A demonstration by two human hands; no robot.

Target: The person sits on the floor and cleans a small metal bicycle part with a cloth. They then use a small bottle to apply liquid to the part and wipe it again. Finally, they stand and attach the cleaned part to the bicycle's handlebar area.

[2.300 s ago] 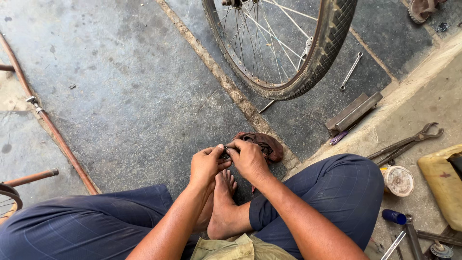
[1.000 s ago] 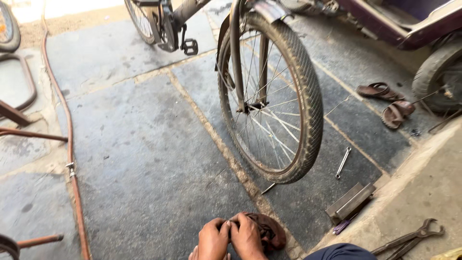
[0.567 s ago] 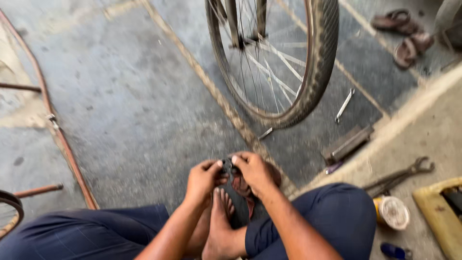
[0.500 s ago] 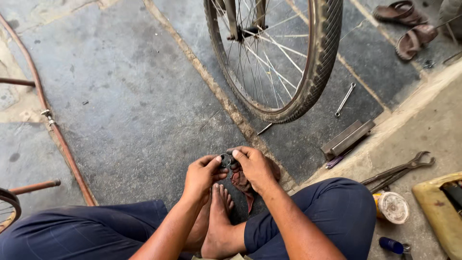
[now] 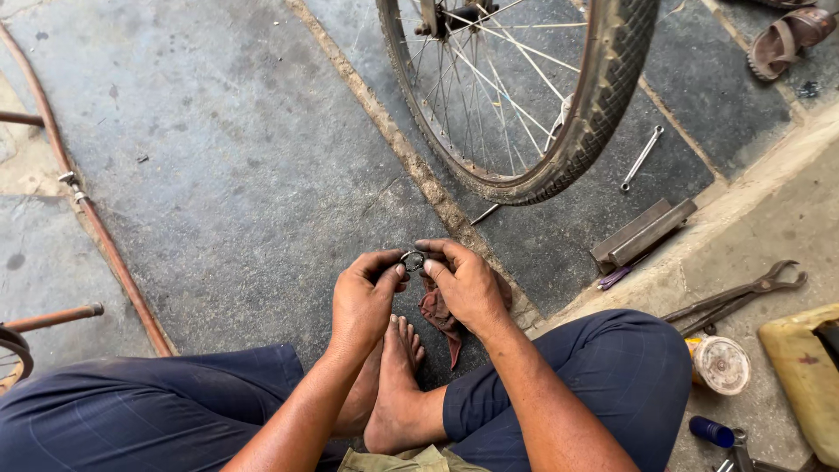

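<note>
Rust-brown hose [image 5: 96, 229] along far left, running diagonally over grey stone floor [image 5: 245, 157]; small metal clamp on it partway down. End of a rusty tube [image 5: 54, 316] poking in at left edge, just beside the hose.

Left hand [image 5: 365, 299] above crossed legs in dark blue trousers [image 5: 131, 411], fingers curled in, thumb and forefinger tips pinched on left side of a small metal ring [image 5: 412, 259]. Bare foot [image 5: 395, 385] directly below both hands, toes pointing up toward them.

Ring held between the two hands, raised off the floor, over the toes. Cannot tell finer detail of the ring: too small.

Right hand [image 5: 465, 281] likewise mostly closed, thumb and forefinger gripping right side of the ring, remaining fingers folded around a dark red rag [image 5: 437, 316] hanging beneath the palm.

Bicycle wheel [image 5: 559, 105] upright beyond the hands, tyre resting on the floor, spokes and hub visible. Slim spanner [image 5: 641, 158] flat on floor right of the tyre. Metal block [image 5: 643, 232] near the curb edge. Large pliers [image 5: 741, 295] on the concrete step, near right knee. Round tin [image 5: 720, 364] just below them. Yellow container [image 5: 806, 376] at right edge. Sandal [image 5: 786, 39] at top right, well apart.
</note>
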